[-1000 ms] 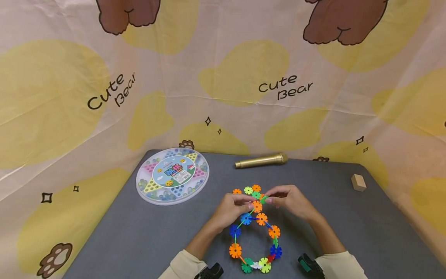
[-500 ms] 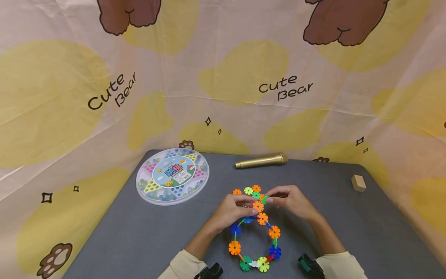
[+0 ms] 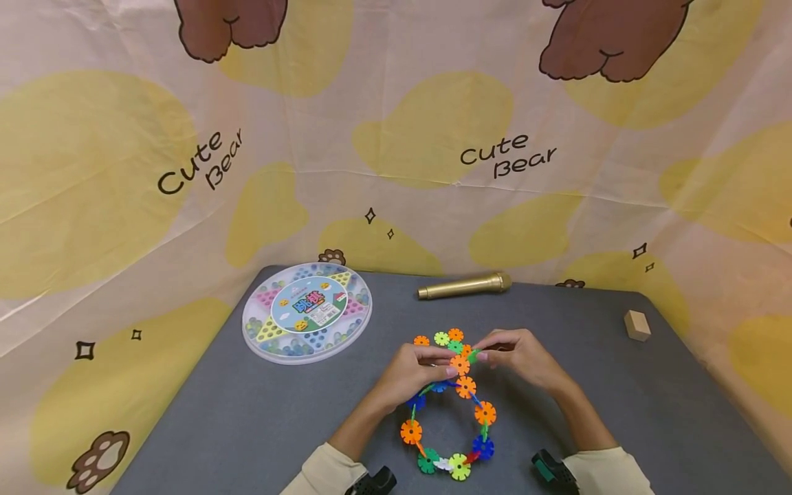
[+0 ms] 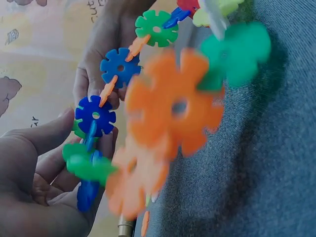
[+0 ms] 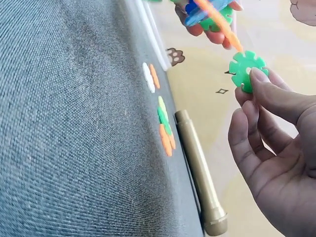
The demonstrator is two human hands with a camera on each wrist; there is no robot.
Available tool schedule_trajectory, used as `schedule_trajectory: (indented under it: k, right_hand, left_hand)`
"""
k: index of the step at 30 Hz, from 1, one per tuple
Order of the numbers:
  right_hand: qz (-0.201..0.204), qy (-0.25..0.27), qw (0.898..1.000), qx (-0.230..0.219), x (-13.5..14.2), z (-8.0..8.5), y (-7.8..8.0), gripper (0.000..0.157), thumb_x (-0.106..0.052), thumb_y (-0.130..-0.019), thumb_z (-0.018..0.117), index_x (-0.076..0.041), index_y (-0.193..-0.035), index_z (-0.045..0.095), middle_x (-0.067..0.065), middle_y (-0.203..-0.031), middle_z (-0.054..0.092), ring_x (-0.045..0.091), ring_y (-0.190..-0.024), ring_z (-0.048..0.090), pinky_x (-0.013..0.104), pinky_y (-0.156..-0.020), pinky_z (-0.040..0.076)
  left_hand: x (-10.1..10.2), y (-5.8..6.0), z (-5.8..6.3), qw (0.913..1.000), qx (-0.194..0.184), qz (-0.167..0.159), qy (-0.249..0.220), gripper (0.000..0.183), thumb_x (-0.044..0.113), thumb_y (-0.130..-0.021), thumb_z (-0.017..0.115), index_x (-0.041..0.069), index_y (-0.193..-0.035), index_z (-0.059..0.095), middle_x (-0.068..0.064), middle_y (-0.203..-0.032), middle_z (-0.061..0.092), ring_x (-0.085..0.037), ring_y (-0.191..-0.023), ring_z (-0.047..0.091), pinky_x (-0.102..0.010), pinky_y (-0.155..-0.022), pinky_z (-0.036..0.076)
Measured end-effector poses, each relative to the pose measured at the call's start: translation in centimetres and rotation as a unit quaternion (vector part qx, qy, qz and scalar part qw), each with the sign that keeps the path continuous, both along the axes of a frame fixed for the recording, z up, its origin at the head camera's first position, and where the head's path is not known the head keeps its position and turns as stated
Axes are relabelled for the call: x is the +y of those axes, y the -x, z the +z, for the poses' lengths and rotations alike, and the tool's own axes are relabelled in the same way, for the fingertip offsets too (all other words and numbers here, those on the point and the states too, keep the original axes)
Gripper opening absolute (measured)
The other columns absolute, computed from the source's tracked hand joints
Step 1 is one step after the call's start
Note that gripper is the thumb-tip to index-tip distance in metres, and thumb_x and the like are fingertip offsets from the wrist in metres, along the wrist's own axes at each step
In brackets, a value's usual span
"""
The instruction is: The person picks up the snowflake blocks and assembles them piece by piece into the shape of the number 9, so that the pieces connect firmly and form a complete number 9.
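Observation:
A chain of colourful notched plastic snowflake discs, joined edge to edge, hangs in a ring below both hands. In the head view its lower part shows an orange disc and a yellow-green disc. The left hand grips the chain's upper part; in the left wrist view its thumb lies at a dark blue disc and its fingers are partly behind the discs. The right hand pinches a green disc between thumb and fingers. An orange disc, seen edge-on, meets that green disc's rim.
Several loose discs lie beyond the hands, among them a yellow-green disc and a white disc. Farther back are a round marble board game and a gold microphone. A wooden block stands at the right.
The lower part of the ring has swung left and slightly up. The left thumb has shifted a little right over the chain. The right hand has barely moved and keeps its pinch.

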State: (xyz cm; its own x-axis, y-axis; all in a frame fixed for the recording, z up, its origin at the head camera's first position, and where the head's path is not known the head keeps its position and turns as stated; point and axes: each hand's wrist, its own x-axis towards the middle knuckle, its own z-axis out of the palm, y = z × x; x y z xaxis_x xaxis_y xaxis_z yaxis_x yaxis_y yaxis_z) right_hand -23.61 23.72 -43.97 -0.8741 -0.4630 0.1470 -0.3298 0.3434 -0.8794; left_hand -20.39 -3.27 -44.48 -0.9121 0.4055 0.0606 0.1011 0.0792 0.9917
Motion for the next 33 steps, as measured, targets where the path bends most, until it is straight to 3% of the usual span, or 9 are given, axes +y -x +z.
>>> schedule_trajectory:
  k: [6,9,15,27,30,33]
  right_hand:
    - [0.016,0.018,1.000,-0.017,-0.1,0.2,-0.1,0.023,-0.014,-0.100,0.075,0.003,-0.115,0.079,0.011,-0.100,0.074,0.045,-0.089,0.070,0.038,-0.080,0.064]
    - [0.022,0.026,0.999,-0.015,-0.1,0.3,-0.1,0.023,-0.013,-0.100,0.075,0.004,-0.114,0.079,0.012,-0.101,0.074,0.048,-0.090,0.071,0.039,-0.081,0.064]
    - [0.024,0.030,0.999,0.019,-0.2,0.1,-0.2,0.017,-0.010,-0.099,0.074,0.003,-0.109,0.080,0.012,-0.096,0.074,0.036,-0.084,0.073,0.042,-0.077,0.064]
    - [0.057,0.049,0.994,0.081,-0.7,-0.6,-0.1,0.015,0.005,-0.095,0.074,-0.003,-0.102,0.083,0.013,-0.088,0.074,0.034,-0.077,0.072,0.040,-0.070,0.064]
    - [0.065,0.043,0.994,0.077,-0.9,-0.8,-0.1,0.014,0.003,-0.096,0.074,-0.003,-0.103,0.083,0.011,-0.088,0.074,0.029,-0.076,0.072,0.037,-0.068,0.063]
    - [0.046,0.037,0.997,0.057,-0.9,-0.7,-0.2,0.011,-0.002,-0.097,0.075,-0.006,-0.103,0.084,0.010,-0.086,0.073,0.026,-0.074,0.072,0.037,-0.067,0.062]
  left_hand:
    - [0.0,0.1,0.0,1.0000,-0.004,-0.004,-0.006,0.028,0.017,-0.097,0.080,0.001,-0.120,0.079,-0.014,-0.108,0.081,-0.020,-0.100,0.079,-0.027,-0.087,0.062]
    - [0.0,0.1,-0.1,1.0000,-0.003,-0.001,-0.001,0.026,0.017,-0.097,0.080,0.002,-0.118,0.080,-0.011,-0.105,0.082,-0.018,-0.098,0.079,-0.025,-0.086,0.061]
    - [0.1,0.2,-0.2,1.0000,0.000,0.004,-0.003,0.023,0.016,-0.096,0.080,0.004,-0.115,0.082,-0.009,-0.101,0.082,-0.016,-0.093,0.079,-0.024,-0.082,0.061]
    - [0.2,0.1,-0.6,0.9999,0.004,0.015,-0.005,0.017,0.014,-0.095,0.081,0.004,-0.109,0.084,-0.009,-0.099,0.082,-0.014,-0.089,0.078,-0.023,-0.077,0.061]
    - [0.4,0.1,-0.8,0.9997,0.011,0.021,0.003,0.016,0.015,-0.095,0.082,0.005,-0.106,0.085,-0.008,-0.100,0.082,-0.012,-0.089,0.077,-0.022,-0.077,0.060]
    - [0.5,0.2,-0.7,0.9997,0.010,0.022,0.000,0.017,0.017,-0.095,0.081,0.005,-0.107,0.084,-0.007,-0.101,0.082,-0.012,-0.090,0.076,-0.022,-0.079,0.060]
